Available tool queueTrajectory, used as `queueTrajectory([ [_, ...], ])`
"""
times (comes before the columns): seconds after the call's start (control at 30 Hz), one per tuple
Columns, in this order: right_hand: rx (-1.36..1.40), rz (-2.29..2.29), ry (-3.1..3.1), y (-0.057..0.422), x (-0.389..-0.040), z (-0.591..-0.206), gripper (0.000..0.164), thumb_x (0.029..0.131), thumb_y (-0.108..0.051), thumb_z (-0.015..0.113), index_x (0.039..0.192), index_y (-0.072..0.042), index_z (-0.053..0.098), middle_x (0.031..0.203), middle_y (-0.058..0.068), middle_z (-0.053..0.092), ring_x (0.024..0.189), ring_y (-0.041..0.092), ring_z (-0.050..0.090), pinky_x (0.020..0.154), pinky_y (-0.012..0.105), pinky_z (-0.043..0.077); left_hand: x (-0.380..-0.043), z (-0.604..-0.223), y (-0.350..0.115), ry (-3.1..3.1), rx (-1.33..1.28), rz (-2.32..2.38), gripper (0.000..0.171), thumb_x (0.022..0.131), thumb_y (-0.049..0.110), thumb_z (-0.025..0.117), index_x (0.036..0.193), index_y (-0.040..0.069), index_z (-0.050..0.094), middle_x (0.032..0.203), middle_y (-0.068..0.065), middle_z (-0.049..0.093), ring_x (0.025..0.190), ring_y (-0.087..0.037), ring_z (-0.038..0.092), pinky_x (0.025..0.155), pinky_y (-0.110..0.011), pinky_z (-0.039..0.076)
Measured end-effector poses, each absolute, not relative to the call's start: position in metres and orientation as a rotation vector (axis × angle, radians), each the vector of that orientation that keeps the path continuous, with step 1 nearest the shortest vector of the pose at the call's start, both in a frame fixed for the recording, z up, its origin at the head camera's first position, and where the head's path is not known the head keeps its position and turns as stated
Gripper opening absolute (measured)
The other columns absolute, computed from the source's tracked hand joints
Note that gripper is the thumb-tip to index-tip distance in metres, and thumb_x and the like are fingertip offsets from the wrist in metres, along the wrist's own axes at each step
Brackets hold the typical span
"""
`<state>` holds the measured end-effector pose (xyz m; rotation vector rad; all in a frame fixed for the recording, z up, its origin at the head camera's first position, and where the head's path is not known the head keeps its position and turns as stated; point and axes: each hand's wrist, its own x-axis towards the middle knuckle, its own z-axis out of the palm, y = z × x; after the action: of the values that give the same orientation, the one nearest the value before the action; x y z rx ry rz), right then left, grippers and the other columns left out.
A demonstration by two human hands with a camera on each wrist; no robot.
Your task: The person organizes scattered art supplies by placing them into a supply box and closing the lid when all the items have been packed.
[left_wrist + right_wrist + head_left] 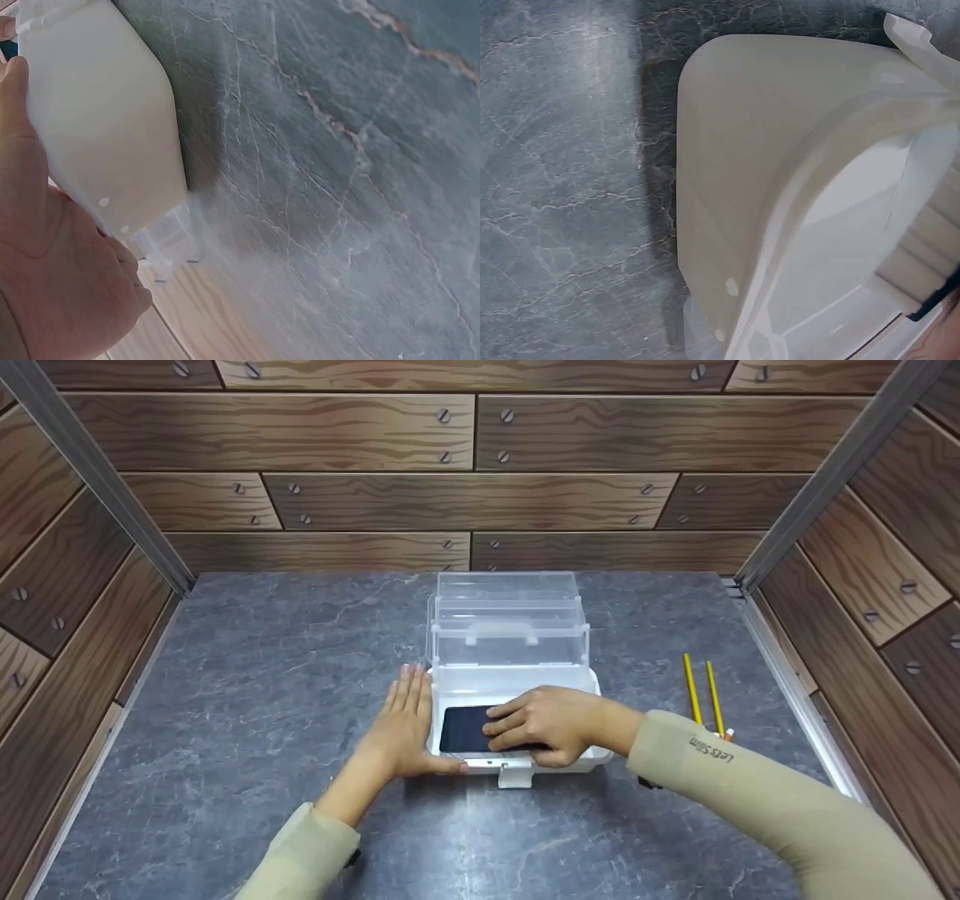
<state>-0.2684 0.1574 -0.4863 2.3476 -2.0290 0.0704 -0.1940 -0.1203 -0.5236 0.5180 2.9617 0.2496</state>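
Note:
A white plastic box [480,766] with its clear tiered lid [510,649] swung up and back stands mid-table. My left hand [405,727] lies along its left end, fingers straight and thumb across the front rim. In the left wrist view that hand is against the white end wall [105,112]. Inside the box is a dark flat rectangular block [463,729]. My right hand [551,720] reaches over the block's right part and grips it with bent fingers. A pale ribbed side [926,247] with a dark edge shows in the right wrist view. The palm hides the block's right end.
Two yellow pencils [691,690] lie to the right, their near ends partly behind the right sleeve [720,780]. A white latch [515,776] hangs at the box's front. Wood-patterned walls [360,502] and metal rails [795,690] border the grey marbled table [262,697].

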Motion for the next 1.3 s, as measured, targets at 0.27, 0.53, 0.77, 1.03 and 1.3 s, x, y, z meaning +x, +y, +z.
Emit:
queueTrajectory([
  [0.27, 2.311, 0.001, -2.085, 0.163, -0.264, -0.486, 0.052, 0.088, -0.019, 0.057, 0.139, -0.015, 0.06, 0.143, 0.006, 0.059, 0.136, 0.027, 0.051, 0.104, 0.046, 0.051, -0.193, -0.523, -0.12, 2.954, 0.508, 0.273, 0.154, 0.057, 0.099, 0.051, 0.157, -0.005, -0.003, 0.164, -0.023, -0.011, 0.153, -0.039, -0.008, 0.125, -0.046, 0.002],
  [0.53, 2.249, 0.068, -2.328, 0.161, -0.255, -0.482, 0.053, 0.086, -0.011, 0.056, 0.139, -0.014, 0.061, 0.145, 0.006, 0.056, 0.139, 0.028, 0.048, 0.109, 0.052, 0.045, -0.195, -0.521, -0.12, 2.961, 0.515, 0.263, 0.154, 0.057, 0.099, 0.05, 0.157, -0.005, -0.002, 0.164, -0.023, -0.011, 0.153, -0.039, -0.008, 0.125, -0.046, 0.002],
  [0.77, 2.155, 0.197, -2.506, 0.159, -0.25, -0.489, 0.057, 0.077, 0.006, 0.055, 0.128, -0.016, 0.07, 0.132, 0.001, 0.066, 0.116, 0.018, 0.067, 0.086, 0.035, 0.06, -0.193, -0.522, -0.121, 2.963, 0.511, 0.267, 0.154, 0.056, 0.1, 0.048, 0.157, -0.005, -0.002, 0.163, -0.022, -0.014, 0.152, -0.038, -0.01, 0.125, -0.046, 0.002],
  [1.03, 2.085, 0.239, -2.517, 0.174, -0.248, -0.492, 0.057, 0.078, 0.007, 0.055, 0.127, -0.018, 0.071, 0.13, -0.002, 0.068, 0.118, 0.015, 0.065, 0.092, 0.036, 0.058, -0.193, -0.523, -0.12, 2.962, 0.513, 0.303, 0.154, 0.056, 0.098, 0.054, 0.157, -0.005, -0.003, 0.164, -0.022, -0.011, 0.153, -0.038, -0.009, 0.125, -0.045, 0.002],
  [1.3, 1.914, 0.367, -2.368, 0.196, -0.241, -0.479, 0.05, 0.081, 0.002, 0.061, 0.126, -0.016, 0.07, 0.127, 0.0, 0.069, 0.112, 0.016, 0.067, 0.089, 0.034, 0.058, -0.192, -0.523, -0.121, 2.961, 0.505, 0.29, 0.155, 0.055, 0.1, 0.052, 0.157, -0.004, -0.003, 0.164, -0.022, -0.013, 0.153, -0.039, -0.009, 0.125, -0.046, 0.002],
])
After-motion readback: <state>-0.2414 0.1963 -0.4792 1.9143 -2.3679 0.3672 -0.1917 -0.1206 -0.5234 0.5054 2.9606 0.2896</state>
